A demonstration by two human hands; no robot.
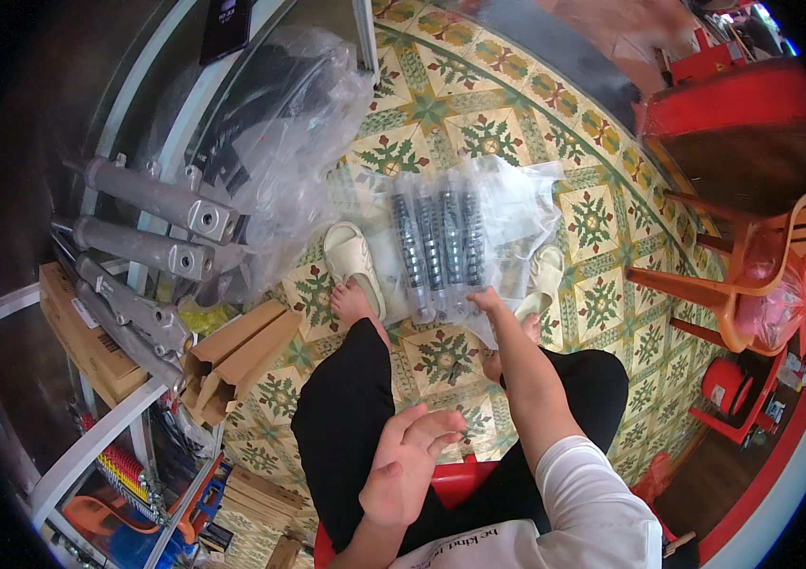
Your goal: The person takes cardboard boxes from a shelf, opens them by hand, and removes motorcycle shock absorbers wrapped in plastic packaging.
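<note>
Several shock absorbers with dark coil springs (438, 238) lie side by side on the tiled floor between my feet, sleeved in transparent plastic. A white plastic sheet (520, 206) spreads under and beside them. My right hand (486, 299) reaches down to the near end of the rightmost shock absorber; whether its fingers close on it is hard to make out. Raised over my lap, my left hand (406, 459) holds nothing, palm up and fingers loosely apart. Cream slippers (353, 256) are on the floor by my feet, and a red stool (463, 480) is under me.
Grey metal fork legs (161, 195) lie at the left across a metal-framed case, near cardboard boxes (243, 355) and a heap of plastic wrapping (310, 135). A phone (226, 28) rests at the top left. On the right stands an orange plastic chair (751, 284) holding a bag.
</note>
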